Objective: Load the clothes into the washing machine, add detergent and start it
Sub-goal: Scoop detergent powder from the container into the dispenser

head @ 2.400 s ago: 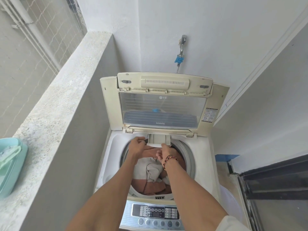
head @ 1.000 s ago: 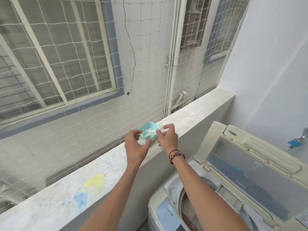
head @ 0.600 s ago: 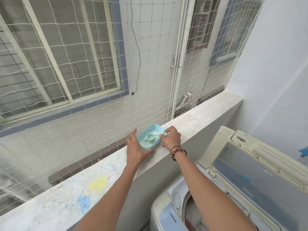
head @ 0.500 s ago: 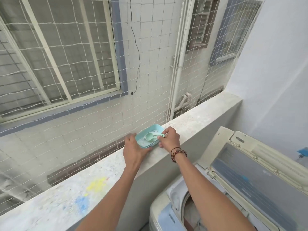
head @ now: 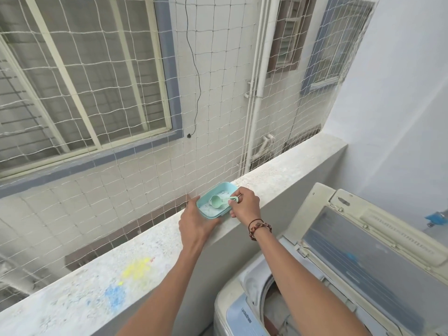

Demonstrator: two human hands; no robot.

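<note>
The person has turned from the washing machine (head: pixel 339 275), where both hands were at the small drawer at the back of the tub opening, to the concrete ledge (head: pixel 155 258) beside it. The teal detergent box (head: pixel 213 212), held up between both hands a second ago, now sits on the ledge. The left hand (head: pixel 194 220) has settled against the box's near side, steadying it. The right hand (head: pixel 244 204) has taken the handle of the teal scoop (head: pixel 218 201) between its fingertips, the bowl now dipped among the white powder.
</note>
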